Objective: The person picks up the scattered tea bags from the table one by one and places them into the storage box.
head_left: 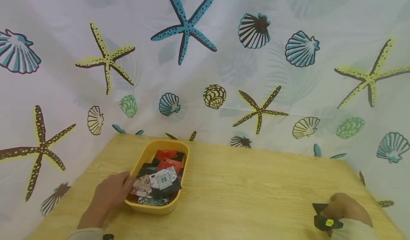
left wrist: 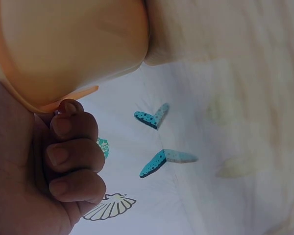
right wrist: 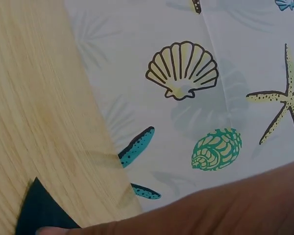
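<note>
At the left of the head view stands a yellow plastic bin (head_left: 184, 158) with rounded corners. My left hand (head_left: 112, 192) holds its near left rim; in the left wrist view, curled fingers (left wrist: 78, 156) sit under the rim of the tilted-looking bin (left wrist: 78, 44). Flat square packets, red, black and pale patterned, lie heaped in the bin, a pale one (head_left: 164, 179) on top. Far to the right, my right hand (head_left: 347, 209) pinches a dark packet (head_left: 319, 207) low over the table. Only a dark corner of that packet (right wrist: 41, 210) shows in the right wrist view, beside a fingertip.
The light wooden table (head_left: 243, 186) stretches between the bin and my right hand. A white curtain (head_left: 198, 72) printed with starfish and shells hangs behind the table and along both sides. A dark device with a yellow mark (head_left: 329, 222) sits at my right wrist.
</note>
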Demonstrator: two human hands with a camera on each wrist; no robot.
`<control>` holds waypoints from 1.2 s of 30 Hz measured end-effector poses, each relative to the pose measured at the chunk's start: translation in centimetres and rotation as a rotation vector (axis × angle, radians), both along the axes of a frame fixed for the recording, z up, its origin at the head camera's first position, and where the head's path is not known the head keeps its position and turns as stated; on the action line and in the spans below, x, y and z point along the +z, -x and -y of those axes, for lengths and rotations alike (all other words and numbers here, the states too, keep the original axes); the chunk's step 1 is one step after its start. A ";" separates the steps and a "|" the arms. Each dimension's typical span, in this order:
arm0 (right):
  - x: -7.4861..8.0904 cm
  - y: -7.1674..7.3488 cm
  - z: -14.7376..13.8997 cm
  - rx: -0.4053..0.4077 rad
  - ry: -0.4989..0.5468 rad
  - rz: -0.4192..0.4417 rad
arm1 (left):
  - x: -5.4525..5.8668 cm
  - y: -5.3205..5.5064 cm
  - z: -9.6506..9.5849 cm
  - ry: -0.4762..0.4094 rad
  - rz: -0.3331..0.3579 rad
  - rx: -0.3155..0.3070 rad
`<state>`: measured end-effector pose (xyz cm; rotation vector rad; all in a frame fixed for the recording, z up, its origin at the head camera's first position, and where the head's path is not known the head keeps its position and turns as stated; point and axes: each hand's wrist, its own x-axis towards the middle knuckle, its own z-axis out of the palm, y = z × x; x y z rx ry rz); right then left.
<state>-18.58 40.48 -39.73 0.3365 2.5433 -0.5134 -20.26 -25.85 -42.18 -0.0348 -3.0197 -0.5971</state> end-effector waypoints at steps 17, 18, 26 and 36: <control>-0.4 1.5 2.5 -0.071 0.227 -0.126 | 0.1 0.2 0.1 0.004 0.022 -0.007; -0.1 1.5 2.8 -0.039 0.242 -0.153 | 0.0 0.2 0.1 0.005 0.020 -0.009; 1.5 3.4 5.4 0.003 0.404 -0.267 | 0.0 0.2 0.0 0.013 0.014 -0.007; 2.1 4.3 10.0 -0.049 0.670 -0.463 | 0.4 -0.2 -0.2 0.012 0.012 0.000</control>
